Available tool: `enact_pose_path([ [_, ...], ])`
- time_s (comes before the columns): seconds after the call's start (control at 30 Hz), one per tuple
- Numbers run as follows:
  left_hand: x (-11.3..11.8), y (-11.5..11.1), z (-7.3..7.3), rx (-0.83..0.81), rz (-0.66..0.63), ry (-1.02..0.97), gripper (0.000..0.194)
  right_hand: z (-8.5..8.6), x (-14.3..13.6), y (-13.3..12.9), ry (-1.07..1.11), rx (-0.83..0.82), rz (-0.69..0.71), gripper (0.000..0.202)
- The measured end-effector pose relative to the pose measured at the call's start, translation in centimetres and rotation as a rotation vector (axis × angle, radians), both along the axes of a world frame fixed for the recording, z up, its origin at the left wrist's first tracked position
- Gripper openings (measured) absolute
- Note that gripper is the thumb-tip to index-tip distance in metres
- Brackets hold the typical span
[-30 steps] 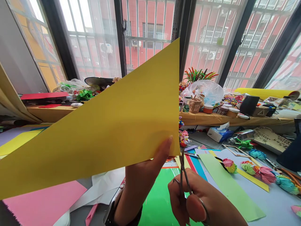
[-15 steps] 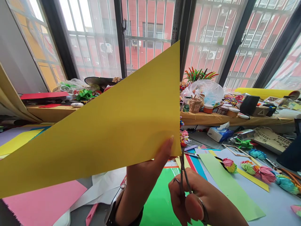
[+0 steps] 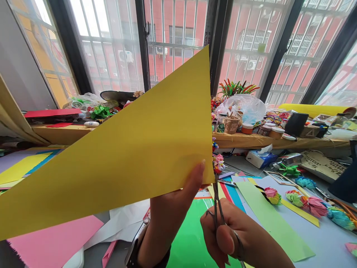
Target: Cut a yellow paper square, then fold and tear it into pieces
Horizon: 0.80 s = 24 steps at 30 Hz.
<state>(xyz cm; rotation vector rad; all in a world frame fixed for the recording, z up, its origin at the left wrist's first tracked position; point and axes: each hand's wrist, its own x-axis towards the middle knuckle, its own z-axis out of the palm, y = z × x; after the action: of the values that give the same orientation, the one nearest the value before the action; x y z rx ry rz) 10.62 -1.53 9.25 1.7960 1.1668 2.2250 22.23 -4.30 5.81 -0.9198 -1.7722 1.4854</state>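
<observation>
A large yellow paper triangle is held up before the window, its point upward. My left hand grips its lower edge, thumb on the near face and the other fingers hidden behind. A watch sits on that wrist. My right hand is closed around the handles of metal scissors, whose blades point up at the paper's lower right corner. The blade tips lie at the paper's edge, partly hidden by it.
Green sheet lies below the hands, pink paper at lower left. Folded paper flowers and a pale green strip are on the right. Behind, a shelf holds jars and craft items; a tissue box stands beneath it.
The yellow paper's upper tip has shifted slightly left and up, and its left end has dipped a little. The right thumb has moved slightly left on the scissors.
</observation>
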Motion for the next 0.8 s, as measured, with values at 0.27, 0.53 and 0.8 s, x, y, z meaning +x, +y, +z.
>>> enact_pose_path([
  [0.27,-0.09,0.01,-0.06,0.004,-0.009,0.025,0.017,-0.44,0.52,-0.16,-0.039,-0.010,-0.024,0.068],
  [0.53,-0.06,0.02,-0.25,-0.003,0.027,0.010,0.017,-0.37,0.31,-0.03,-0.015,-0.003,-0.003,0.068],
  [0.8,0.02,-0.10,-0.09,-0.012,-0.006,-0.005,0.018,-0.24,0.51,-0.09,-0.031,-0.051,-0.022,0.067],
])
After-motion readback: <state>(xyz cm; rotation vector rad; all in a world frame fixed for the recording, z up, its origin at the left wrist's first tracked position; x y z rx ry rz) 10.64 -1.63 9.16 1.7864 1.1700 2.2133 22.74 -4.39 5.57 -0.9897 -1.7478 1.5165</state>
